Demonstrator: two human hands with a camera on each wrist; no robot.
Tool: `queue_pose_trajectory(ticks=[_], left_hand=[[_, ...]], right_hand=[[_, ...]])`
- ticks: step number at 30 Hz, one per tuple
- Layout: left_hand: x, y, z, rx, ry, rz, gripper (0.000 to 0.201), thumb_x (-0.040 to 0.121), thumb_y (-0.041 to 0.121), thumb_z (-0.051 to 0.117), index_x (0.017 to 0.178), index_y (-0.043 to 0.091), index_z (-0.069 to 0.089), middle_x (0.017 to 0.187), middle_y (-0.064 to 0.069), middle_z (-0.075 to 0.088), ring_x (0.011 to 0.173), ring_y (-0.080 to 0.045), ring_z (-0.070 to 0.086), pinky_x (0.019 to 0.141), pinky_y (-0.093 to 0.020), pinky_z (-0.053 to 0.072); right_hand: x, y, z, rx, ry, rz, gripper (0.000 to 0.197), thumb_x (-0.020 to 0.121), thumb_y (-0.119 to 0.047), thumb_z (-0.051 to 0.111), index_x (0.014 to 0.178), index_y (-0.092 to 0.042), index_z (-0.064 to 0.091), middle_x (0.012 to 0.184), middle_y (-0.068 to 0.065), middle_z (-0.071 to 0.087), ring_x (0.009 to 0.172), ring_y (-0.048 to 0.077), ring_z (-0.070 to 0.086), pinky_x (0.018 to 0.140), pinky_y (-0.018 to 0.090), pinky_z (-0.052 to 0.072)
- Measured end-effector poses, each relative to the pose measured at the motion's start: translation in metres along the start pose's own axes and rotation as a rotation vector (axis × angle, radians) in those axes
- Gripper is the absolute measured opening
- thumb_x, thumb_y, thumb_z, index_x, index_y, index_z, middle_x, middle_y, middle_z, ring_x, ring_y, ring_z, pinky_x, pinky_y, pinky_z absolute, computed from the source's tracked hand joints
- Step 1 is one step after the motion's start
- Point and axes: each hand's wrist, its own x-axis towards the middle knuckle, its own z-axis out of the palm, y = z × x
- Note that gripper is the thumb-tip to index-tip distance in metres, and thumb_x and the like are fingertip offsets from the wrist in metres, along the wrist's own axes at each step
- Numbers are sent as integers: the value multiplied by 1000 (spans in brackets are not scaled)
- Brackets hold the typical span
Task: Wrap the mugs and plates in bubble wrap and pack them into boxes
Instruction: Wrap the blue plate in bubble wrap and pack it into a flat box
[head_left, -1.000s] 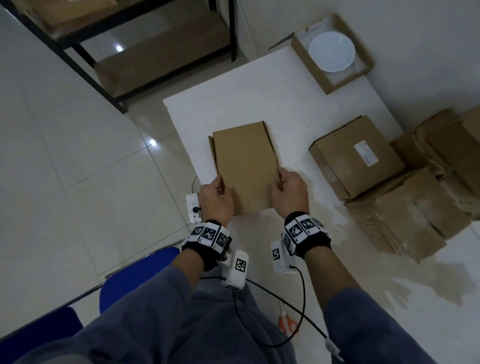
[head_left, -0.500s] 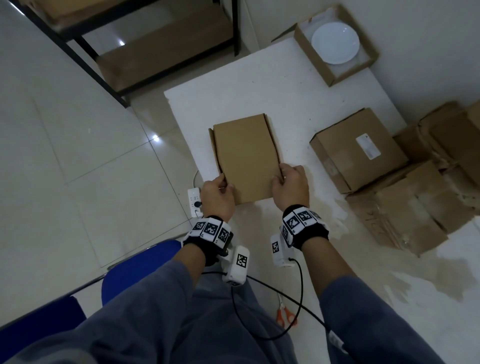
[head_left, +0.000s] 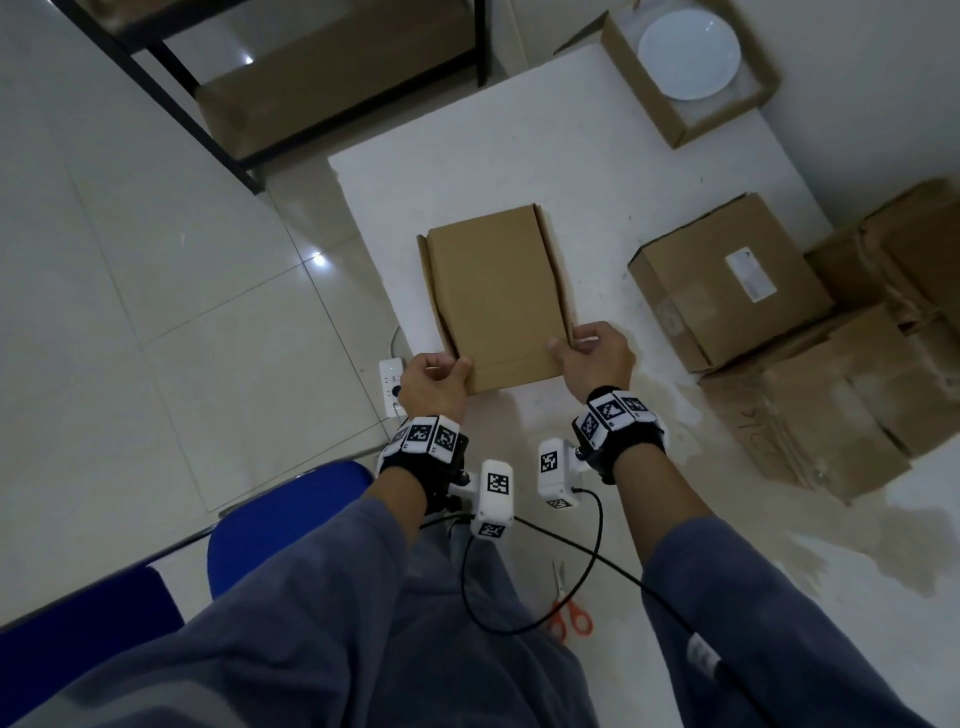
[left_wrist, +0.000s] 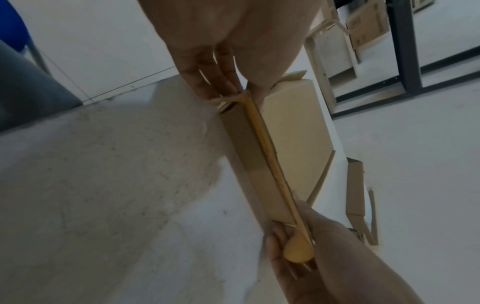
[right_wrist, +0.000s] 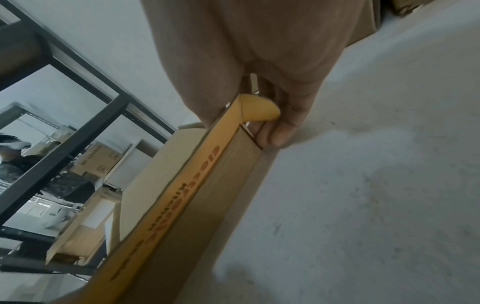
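A flat brown cardboard box lies on the white table in front of me, its lid down. My left hand pinches its near left corner, and in the left wrist view the fingers pinch the lid flap of the box. My right hand pinches the near right corner; the right wrist view shows its fingers curled round a rounded tab of the box. A white plate sits in an open box at the far end.
A closed labelled box and a heap of flattened cardboard fill the table's right side. Orange-handled scissors lie near the front edge. A power strip lies on the floor; a blue chair is at my left.
The box and both hands sit a little farther from me than a second ago. Both hands have shifted from resting on the lid's near edge to pinching its corners.
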Motion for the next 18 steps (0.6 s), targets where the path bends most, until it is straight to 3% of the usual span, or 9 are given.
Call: queue_pose_trajectory(ticks=[5, 9, 13, 15, 18], left_hand=[[-7, -4, -1, 25, 8, 55, 22, 81, 23, 78, 98, 15, 65, 87, 4, 66, 76, -8, 60, 72, -21, 50], [-11, -9, -2, -3, 22, 34, 37, 80, 23, 80, 109, 20, 58, 87, 5, 66, 72, 2, 56, 71, -17, 43], [-16, -10, 1, 2, 36, 80, 32, 83, 24, 77, 111, 16, 65, 92, 4, 67, 83, -8, 62, 78, -21, 50], [-20, -12, 2, -22, 30, 82, 31, 85, 25, 74, 113, 18, 63, 91, 6, 65, 84, -9, 62, 75, -22, 51], [-21, -12, 3, -32, 31, 94, 29, 87, 25, 72, 114, 20, 62, 93, 3, 65, 76, -4, 58, 62, -13, 44]], right_hand=[[-7, 7, 1, -6, 57, -11, 30, 82, -37, 78, 99, -15, 65, 92, -1, 64, 80, 16, 60, 70, 25, 44], [-12, 11, 3, 2, 89, 11, 31, 81, -42, 77, 98, -20, 64, 89, -6, 63, 81, 16, 60, 74, 29, 48], [-15, 12, 4, -27, 112, 32, 31, 80, -50, 74, 95, -26, 62, 89, -11, 62, 85, 14, 60, 76, 30, 47], [-18, 12, 4, -45, 118, 34, 30, 80, -53, 73, 95, -29, 60, 90, -13, 61, 88, 15, 60, 75, 30, 44], [-20, 11, 5, -49, 116, 27, 30, 82, -53, 71, 97, -29, 60, 94, -10, 64, 91, 17, 61, 75, 30, 44]])
